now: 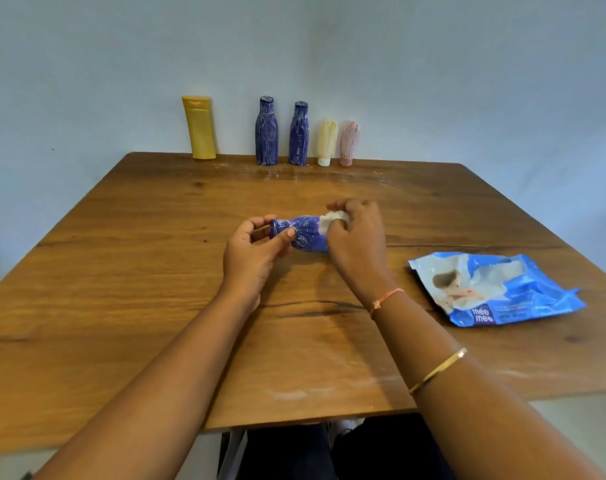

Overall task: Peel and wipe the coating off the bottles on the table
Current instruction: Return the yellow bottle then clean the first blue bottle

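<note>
View: head cam.
Bottle: blue bottle (305,235) lying sideways, white-streaked coating, cap end leftward; well left of wipes pack (495,289).
L hand (256,251): pinches cap end, thumb + fingers.
R hand (357,237): grips white wad (332,220) against bottle's base end.
Back row: 2 streaked blue bottles (266,131) + 3 tubes (327,142), upright, far beyond pack, to its left.

A wooden table (149,278) fills the lower frame. Along its far edge, upper centre, stand a yellow tube (200,128), a left blue bottle (266,133), a right blue bottle (298,135), a cream tube (327,140) and a pink tube (349,142). A blue wipes pack (495,289) lies flat at the right. White smears (287,394) mark the near wood.
</note>
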Available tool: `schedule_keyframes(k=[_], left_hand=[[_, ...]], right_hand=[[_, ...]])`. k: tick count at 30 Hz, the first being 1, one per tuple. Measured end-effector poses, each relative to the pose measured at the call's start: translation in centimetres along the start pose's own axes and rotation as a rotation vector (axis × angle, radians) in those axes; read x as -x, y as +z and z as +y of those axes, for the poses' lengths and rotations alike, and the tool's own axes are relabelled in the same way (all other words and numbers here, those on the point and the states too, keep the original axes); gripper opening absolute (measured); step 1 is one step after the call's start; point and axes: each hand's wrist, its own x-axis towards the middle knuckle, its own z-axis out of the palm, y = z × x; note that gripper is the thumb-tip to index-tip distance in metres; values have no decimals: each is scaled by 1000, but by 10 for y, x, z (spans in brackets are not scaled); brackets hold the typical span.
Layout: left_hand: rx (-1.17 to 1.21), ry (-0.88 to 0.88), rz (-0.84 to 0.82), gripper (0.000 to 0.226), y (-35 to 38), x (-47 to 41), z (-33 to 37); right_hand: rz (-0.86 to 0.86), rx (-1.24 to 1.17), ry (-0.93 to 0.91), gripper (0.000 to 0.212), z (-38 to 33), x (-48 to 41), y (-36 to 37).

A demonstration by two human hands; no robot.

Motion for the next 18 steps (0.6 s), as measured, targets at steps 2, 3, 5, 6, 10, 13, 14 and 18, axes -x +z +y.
schedule_keyframes(k=[2,3,5,6,10,13,14,18], left_hand=[[-18,0,-31,28,0,1,-1],[-27,1,-41,30,0,3,-1],[-73,11,-37,31,1,4,0],[-109,30,-32,29,2,4,-1],[-209,151,-57,37,1,4,-3],[-274,168,-85,41,-2,3,-6],[-287,159,-100,41,-3,3,-7],[-312,118,-119,32,-3,2,-8]], right_hand=[[-26,90,-99,32,-4,4,7],[-34,149,-164,33,-6,6,11],[-79,254,-277,34,-12,11,20],[-125,293,-327,37,-14,12,25],[-344,391,-456,57,-13,13,38],[-398,424,-528,59,0,11,35],[-402,431,-545,56,4,10,32],[-386,418,-459,51,16,2,16]])
